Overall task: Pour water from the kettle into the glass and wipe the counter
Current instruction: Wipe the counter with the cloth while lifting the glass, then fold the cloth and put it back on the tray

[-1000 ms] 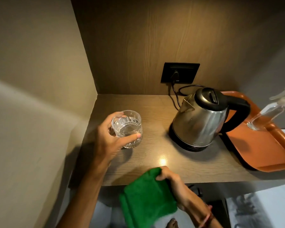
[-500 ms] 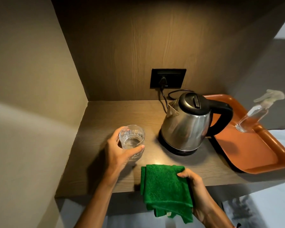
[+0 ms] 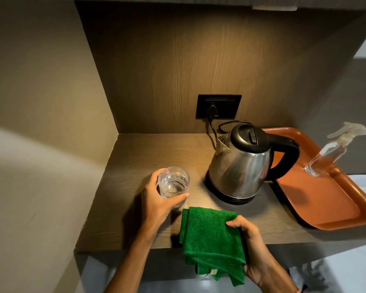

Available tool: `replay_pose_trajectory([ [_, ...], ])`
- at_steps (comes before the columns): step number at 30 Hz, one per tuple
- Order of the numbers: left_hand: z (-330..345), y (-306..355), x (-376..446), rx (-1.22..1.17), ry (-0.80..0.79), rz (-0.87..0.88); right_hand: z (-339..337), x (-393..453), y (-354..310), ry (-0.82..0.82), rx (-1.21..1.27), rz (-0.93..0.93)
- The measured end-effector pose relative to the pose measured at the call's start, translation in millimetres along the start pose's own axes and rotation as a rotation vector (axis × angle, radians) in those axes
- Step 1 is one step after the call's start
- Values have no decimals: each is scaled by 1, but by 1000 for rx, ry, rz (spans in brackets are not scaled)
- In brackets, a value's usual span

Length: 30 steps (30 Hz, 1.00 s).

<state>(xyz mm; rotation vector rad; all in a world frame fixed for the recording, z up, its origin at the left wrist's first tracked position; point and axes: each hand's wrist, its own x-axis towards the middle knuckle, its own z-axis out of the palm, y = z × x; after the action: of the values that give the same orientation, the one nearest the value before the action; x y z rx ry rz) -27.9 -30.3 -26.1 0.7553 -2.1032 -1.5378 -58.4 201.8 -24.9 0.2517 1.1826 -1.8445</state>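
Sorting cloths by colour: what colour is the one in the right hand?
Green, a folded terry cloth in the right hand; head view.

Your left hand (image 3: 156, 205) wraps around the cut-glass tumbler (image 3: 173, 181), which holds some water and stands on the wooden bench (image 3: 148, 153), while your right hand (image 3: 251, 248) grips a folded green towel (image 3: 209, 240) that lies over the bench's front edge just beside the tumbler. Behind the towel the steel electric kettle (image 3: 239, 172) sits upright on its black base, lid shut, its cord running to the wall socket (image 3: 218, 106). To its right an orange tray (image 3: 325, 199) carries a clear spray bottle (image 3: 328, 155).
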Motion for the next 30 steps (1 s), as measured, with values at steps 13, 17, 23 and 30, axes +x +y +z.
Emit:
replay_pose_trajectory([
  [13, 9, 49, -87, -425, -428, -177, 2, -40, -41, -36, -179, -286],
  [17, 63, 64, -96, -388, -479, -192, -47, -62, -67, 166, -326, -391],
  [23, 178, 90, -107, -319, -464, -210, -134, -88, -116, 383, -486, -472],
  [30, 307, 108, -93, -137, -355, -186, -224, -62, -196, 610, -939, -409],
])
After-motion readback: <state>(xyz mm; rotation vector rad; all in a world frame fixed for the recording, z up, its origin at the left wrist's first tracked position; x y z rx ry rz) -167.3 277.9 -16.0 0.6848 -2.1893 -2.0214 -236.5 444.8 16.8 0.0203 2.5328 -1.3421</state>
